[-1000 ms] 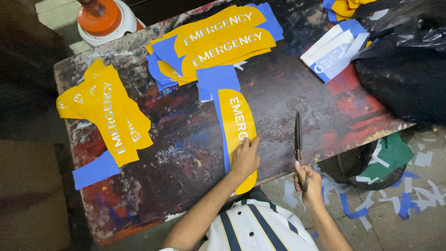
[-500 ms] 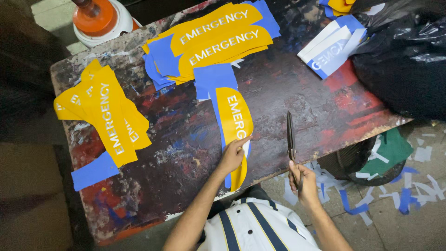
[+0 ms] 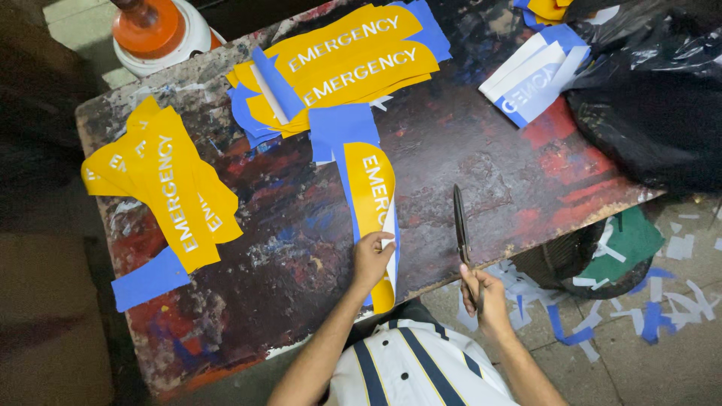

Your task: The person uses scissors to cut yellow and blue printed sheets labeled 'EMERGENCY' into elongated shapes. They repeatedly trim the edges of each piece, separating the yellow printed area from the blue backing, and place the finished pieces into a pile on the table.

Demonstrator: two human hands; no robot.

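My left hand [image 3: 371,258] pinches the lower right edge of a long yellow sticker strip with white lettering [image 3: 370,197], which lies on a blue backing sheet [image 3: 342,135] on the paint-stained table [image 3: 481,162]. The strip's edge curls up, showing its white underside. My right hand [image 3: 484,298] holds a pair of dark scissors [image 3: 459,225] by the handles, blades closed and pointing away from me, just right of the strip.
A stack of yellow lettered stickers [image 3: 342,53] lies at the back centre, another pile [image 3: 169,188] at the left. White and blue pieces [image 3: 530,79] sit beside a black plastic bag [image 3: 654,105] at right. An orange-and-white container [image 3: 154,30] stands beyond the table. Paper scraps [image 3: 662,308] litter the floor.
My left hand has gone from pressing on the strip to pinching and lifting its right edge. The scissors have stayed almost in place beside it.
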